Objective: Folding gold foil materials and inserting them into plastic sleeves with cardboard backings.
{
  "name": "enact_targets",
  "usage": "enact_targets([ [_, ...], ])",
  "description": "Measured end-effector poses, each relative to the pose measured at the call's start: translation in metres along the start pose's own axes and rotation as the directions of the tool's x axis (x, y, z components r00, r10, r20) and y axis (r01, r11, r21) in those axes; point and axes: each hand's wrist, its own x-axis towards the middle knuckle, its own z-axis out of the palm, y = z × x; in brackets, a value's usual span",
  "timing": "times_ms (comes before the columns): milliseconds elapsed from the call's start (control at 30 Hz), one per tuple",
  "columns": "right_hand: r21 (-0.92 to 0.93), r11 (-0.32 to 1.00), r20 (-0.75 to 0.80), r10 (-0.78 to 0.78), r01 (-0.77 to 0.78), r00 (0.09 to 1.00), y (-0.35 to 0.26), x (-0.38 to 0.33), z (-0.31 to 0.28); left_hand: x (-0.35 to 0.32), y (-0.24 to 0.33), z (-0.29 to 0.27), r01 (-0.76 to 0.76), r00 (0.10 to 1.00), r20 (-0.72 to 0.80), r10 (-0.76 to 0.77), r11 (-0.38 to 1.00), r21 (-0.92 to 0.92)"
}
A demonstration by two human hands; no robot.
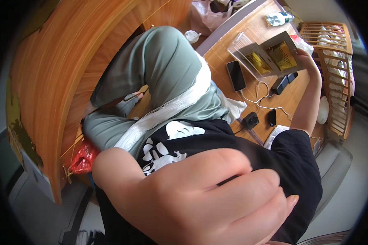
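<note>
We see a bright, daylit scene, the light soft and even, strongest at the upper right where the counter (274, 98) and pale floor wash out a little. A clear plastic sleeve (249, 49) at the counter's far edge catches mild glare. Our left hand (204, 200) sits so near the lens that it is blurred and fills the lower frame. The fisheye bends straight edges hard toward the rim, and the corners fall to black vignette. Shadows are faint under the dark shirt (290, 163).
</note>
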Motion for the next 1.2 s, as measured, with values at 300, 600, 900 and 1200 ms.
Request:
enact_targets([
  [300, -0.091, 0.935, -0.055, 0.338, -0.342, 0.940, -0.040, -0.011, 0.111, -0.016, 0.033, 0.029, 0.237, 0.971, 0.032, -0.235, 0.970, -0.051],
  [600, -0.032, 0.846, 0.040, -0.531, 0.532, 0.846, -0.243, -0.094, 0.356, -0.162, -0.042, 0.006, 0.816, 0.575, -0.038, -0.817, 0.576, -0.049],
  [900, 0.729, 0.389, 0.376, -0.915, 0.564, 0.145, -0.349, -0.228, 0.568, -0.322, 0.041, 0.040, 0.673, 0.081, -0.516, -0.853, 0.429, -0.602],
  [1200, 0.615, 0.328, 0.479, -0.878, 0.717, -0.010, -0.351, -0.264, 0.638, -0.458, 0.145, -0.048, 0.760, -0.325, -0.899, -0.294, 0.485, -0.433],
])
